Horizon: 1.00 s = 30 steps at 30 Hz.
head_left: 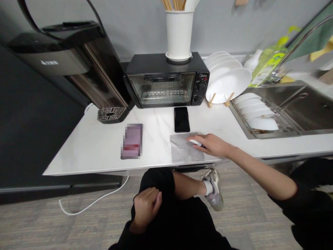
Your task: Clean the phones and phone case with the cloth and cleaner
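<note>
At the far left of the counter (85, 146) stands a tall dark appliance (78, 66) with a grille tray at its foot. Below the counter edge, the left hand (145, 206) rests on the person's dark-trousered knee, fingers curled loosely inward and holding nothing. A blurred rectangular object (131, 141) lies flat on the white marbled surface, well apart from either hand. Behind it sits a black toaster oven (166, 80) with a glass door, and a white utensil holder (179, 33) stands on its top. A black phone (181, 119) lies face up just in front of the oven.

Just beside the phone, at the near edge of the counter, lies a grey sheet (186, 149): flat, roughly square, matte silvery-grey with faint creases, one corner reaching the counter's front lip. The right hand (212, 145) lies palm down on the sheet's right part, fingers stretched out narrow and flat, pressing on a small white thing at the fingertips whose shape I cannot tell.

Further right, white plates (226, 78) stand in a wooden rack, white bowls (256, 111) lie in a row in the steel sink (307, 111), and a green bottle (270, 62) stands behind.
</note>
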Available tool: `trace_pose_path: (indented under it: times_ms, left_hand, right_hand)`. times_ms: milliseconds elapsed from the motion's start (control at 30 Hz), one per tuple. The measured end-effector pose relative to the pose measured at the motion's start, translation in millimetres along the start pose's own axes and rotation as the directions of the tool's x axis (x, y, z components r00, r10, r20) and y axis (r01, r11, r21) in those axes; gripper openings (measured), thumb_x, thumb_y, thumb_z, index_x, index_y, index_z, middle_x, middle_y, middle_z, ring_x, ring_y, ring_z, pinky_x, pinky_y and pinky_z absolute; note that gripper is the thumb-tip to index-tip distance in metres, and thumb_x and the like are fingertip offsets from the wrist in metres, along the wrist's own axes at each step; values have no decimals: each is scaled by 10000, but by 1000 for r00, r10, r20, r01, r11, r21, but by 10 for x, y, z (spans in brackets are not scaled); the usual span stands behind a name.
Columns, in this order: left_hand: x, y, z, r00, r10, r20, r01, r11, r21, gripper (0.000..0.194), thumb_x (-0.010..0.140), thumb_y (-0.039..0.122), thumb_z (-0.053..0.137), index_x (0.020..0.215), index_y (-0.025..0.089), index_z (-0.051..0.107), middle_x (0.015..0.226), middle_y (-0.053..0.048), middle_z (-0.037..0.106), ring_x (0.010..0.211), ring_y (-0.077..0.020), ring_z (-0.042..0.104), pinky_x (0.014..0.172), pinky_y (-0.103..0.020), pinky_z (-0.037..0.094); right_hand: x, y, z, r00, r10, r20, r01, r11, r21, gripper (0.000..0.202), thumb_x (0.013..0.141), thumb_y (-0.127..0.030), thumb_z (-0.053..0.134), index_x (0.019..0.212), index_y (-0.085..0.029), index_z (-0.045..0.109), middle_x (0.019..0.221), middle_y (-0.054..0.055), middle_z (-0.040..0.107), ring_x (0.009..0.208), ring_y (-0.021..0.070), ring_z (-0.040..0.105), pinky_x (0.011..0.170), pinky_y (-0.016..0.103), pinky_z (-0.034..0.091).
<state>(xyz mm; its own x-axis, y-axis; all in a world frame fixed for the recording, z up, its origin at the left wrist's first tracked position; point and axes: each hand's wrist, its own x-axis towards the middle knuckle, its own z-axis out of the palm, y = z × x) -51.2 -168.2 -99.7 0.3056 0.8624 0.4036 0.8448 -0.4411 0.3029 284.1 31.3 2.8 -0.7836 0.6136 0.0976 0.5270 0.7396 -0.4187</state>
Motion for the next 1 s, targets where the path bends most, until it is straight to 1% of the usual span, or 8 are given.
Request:
trace_pose_path:
  times_ms: [100, 233, 367, 533, 767, 867, 933, 1000]
  left_hand:
    - [-3, 6, -6, 1000, 1, -3, -1, 1000, -3, 388, 1030, 186, 461, 644, 221, 481, 596, 18, 525, 564, -132, 521, 591, -300, 350]
    - [-3, 14, -12, 1000, 3, -2, -3, 1000, -3, 390, 1031, 184, 460, 643, 220, 480, 598, 18, 526, 562, -130, 521, 588, -299, 350]
    - [-9, 6, 0, 1000, 1, -2, -1, 1000, -3, 394, 1031, 187, 460, 639, 221, 478, 595, 19, 522, 561, -132, 517, 586, -300, 350]
    - [-23, -1, 12, 1000, -8, 8, 8, 1000, -3, 379, 1027, 183, 470, 651, 221, 494, 605, 17, 532, 574, -135, 524, 595, -301, 356]
    - [-25, 7, 2, 1000, -7, 12, 7, 1000, -2, 383, 1032, 190, 462, 651, 221, 490, 608, 16, 540, 570, -133, 530, 590, -303, 353]
    - [-21, 8, 2, 1000, -7, 6, 7, 1000, 0, 389, 1034, 193, 459, 648, 222, 485, 602, 16, 534, 566, -133, 532, 589, -301, 355]
    - [-17, 10, 2, 1000, -5, 0, 5, 1000, 2, 388, 1034, 193, 460, 648, 222, 484, 600, 17, 534, 563, -131, 533, 589, -298, 357]
    - [-11, 14, 1, 1000, -1, -7, 1, 1000, 4, 387, 1035, 196, 458, 650, 222, 486, 598, 19, 535, 563, -130, 537, 590, -296, 360]
  right_hand:
    - [2, 16, -5, 1000, 7, -5, -7, 999, 37, 325, 1093, -401, 424, 1365, -249, 517, 1202, 92, 762, 811, 214, 733, 747, 344, 526]
    - [7, 30, 13, 1000, -7, -6, 8, 998, 69, 345, 1089, -401, 441, 1397, -254, 489, 1283, 106, 728, 875, 209, 730, 782, 339, 523]
    - [-1, 28, 48, 1000, -2, -11, 3, 995, 95, 315, 1090, -414, 429, 1332, -245, 541, 1109, 80, 765, 780, 193, 703, 742, 324, 504]
    - [-7, 50, 32, 996, 62, -60, -52, 986, 156, 471, 1055, -496, 492, 1437, -222, 456, 1273, 142, 696, 872, 232, 691, 771, 351, 489]
    - [50, 47, -171, 983, 152, -102, -98, 907, 410, 371, 960, -585, 630, 986, -215, 627, 903, 31, 637, 776, 176, 565, 725, 300, 401]
    - [97, -64, -173, 971, 206, -124, -95, 803, 589, 554, 979, -748, 427, 847, -223, 540, 674, -24, 501, 600, 142, 443, 588, 279, 361]
    - [130, -187, -146, 968, 213, -129, -67, 722, 689, 705, 966, -827, 145, 799, -237, 494, 621, -27, 449, 545, 146, 405, 532, 286, 360]
    - [155, -320, -129, 974, 191, -123, -35, 663, 748, 773, 925, -861, 42, 743, -244, 470, 600, -18, 442, 533, 152, 415, 517, 297, 383]
